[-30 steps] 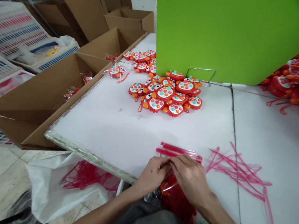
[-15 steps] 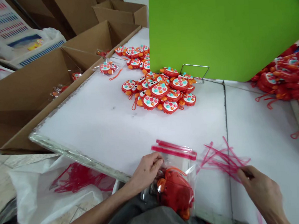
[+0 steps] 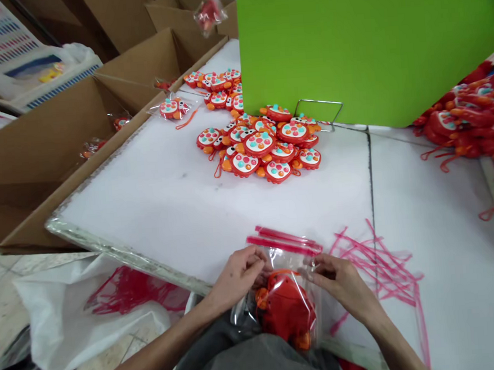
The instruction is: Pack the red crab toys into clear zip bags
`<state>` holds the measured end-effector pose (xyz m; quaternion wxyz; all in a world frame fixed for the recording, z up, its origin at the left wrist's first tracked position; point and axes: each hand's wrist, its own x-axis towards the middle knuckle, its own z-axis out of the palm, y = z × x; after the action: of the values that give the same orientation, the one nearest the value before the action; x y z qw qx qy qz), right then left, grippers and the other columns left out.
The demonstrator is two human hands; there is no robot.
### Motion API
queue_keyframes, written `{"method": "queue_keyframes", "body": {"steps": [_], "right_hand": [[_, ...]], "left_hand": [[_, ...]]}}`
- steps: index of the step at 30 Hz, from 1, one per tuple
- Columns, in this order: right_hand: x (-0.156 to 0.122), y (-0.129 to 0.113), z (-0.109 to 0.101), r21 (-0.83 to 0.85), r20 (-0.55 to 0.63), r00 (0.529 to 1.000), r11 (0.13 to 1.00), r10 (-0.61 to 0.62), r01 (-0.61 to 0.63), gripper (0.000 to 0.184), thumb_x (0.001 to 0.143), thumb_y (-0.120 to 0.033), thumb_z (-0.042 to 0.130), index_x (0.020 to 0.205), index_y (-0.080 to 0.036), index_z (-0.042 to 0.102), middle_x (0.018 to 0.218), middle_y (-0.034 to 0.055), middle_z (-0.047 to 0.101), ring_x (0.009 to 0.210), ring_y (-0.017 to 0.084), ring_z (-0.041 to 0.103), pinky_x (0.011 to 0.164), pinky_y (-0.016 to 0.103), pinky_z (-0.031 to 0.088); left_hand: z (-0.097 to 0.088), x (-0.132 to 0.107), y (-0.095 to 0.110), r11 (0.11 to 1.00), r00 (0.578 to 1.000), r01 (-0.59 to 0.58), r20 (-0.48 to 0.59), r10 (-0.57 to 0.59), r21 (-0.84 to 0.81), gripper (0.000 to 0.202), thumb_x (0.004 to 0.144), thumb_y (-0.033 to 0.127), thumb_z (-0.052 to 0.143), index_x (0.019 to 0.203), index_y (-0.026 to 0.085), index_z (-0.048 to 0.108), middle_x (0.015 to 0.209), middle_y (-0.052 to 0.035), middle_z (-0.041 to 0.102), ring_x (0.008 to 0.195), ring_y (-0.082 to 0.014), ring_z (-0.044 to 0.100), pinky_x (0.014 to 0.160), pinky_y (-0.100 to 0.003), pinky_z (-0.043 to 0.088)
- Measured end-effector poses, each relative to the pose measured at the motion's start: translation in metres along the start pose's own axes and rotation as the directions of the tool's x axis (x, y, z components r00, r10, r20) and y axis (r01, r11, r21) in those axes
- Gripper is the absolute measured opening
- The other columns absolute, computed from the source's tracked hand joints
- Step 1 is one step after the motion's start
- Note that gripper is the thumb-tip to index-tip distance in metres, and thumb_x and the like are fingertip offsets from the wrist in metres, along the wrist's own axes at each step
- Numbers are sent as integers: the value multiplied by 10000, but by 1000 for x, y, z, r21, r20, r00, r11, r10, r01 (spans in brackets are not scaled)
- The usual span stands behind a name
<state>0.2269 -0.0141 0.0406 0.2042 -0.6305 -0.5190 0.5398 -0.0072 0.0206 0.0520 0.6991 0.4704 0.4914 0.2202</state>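
Note:
A clear plastic bag [image 3: 288, 256] with a pink-red top edge lies at the table's front edge, over my lap. Inside it shows a red toy [image 3: 287, 306] with orange parts, its back facing up. My left hand [image 3: 245, 269] pinches the bag's left side below the pink strip. On the opposite side, my right hand [image 3: 335, 274] has its fingers closed at the bag's right edge. Thin pink plastic strips [image 3: 374, 260] lie loose on the table just beyond my right hand.
A pile of red toys [image 3: 261, 144] lies mid-table beside a green board [image 3: 364, 47] with a wire stand [image 3: 320, 112]. More red toys [image 3: 471, 124] heap at right. Cardboard boxes [image 3: 66, 135] line the left edge. A bagged toy [image 3: 209, 14] is in mid-air, blurred.
My right hand has moved left from the pink strips to the bag's right edge, leaving the strips spread on the table. A bagged toy now appears in the air at the top.

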Motion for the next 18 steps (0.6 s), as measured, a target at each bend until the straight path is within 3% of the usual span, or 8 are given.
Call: {"method": "queue_keyframes", "body": {"steps": [4, 9, 11, 15, 18], "right_hand": [[3, 12, 0, 98, -4, 996, 991, -94, 94, 154, 742, -306, 588, 675, -173, 549, 584, -30, 518, 561, 117, 490, 522, 224, 386], [-9, 10, 0, 97, -11, 997, 992, -79, 80, 144, 798, -243, 480, 719, -168, 575, 599, -29, 492, 558, 113, 459, 506, 219, 354], [-13, 8, 3, 48, -26, 996, 995, -86, 88, 180, 801, -199, 428, 726, -172, 589, 627, -15, 520, 614, 135, 505, 554, 238, 388], [-17, 2, 0, -129, -44, 970, 965, -238, 230, 245, 785, -142, 375, 625, -179, 556, 763, 36, 579, 728, 168, 567, 655, 280, 433], [-10, -2, -20, -275, -198, 935, 932, -294, 235, 195, 798, -188, 403, 714, -185, 580, 925, 71, 598, 759, 177, 585, 602, 271, 446]], "left_hand": [[-6, 3, -7, 998, 999, -25, 34, 27, -53, 105, 815, 258, 464, 900, 197, 472, 757, -35, 655, 689, -179, 632, 620, -299, 484], [-12, 8, -9, 999, 1000, 1, 25, 0, -36, 103, 766, 172, 419, 717, 167, 509, 661, 8, 554, 627, -137, 576, 610, -264, 454], [-10, 8, -10, 1000, 1000, -11, -12, 12, 18, 141, 743, 158, 398, 657, 160, 509, 621, 20, 505, 599, -122, 535, 591, -248, 437], [-9, 2, -8, 992, 997, -46, -52, 53, 120, 102, 707, 170, 459, 606, 165, 446, 562, 44, 442, 566, -109, 497, 537, -215, 407], [-33, -8, 14, 985, 986, -43, -154, 68, 164, 121, 696, 173, 514, 621, 175, 419, 560, 46, 492, 576, -116, 532, 542, -215, 427]]}}
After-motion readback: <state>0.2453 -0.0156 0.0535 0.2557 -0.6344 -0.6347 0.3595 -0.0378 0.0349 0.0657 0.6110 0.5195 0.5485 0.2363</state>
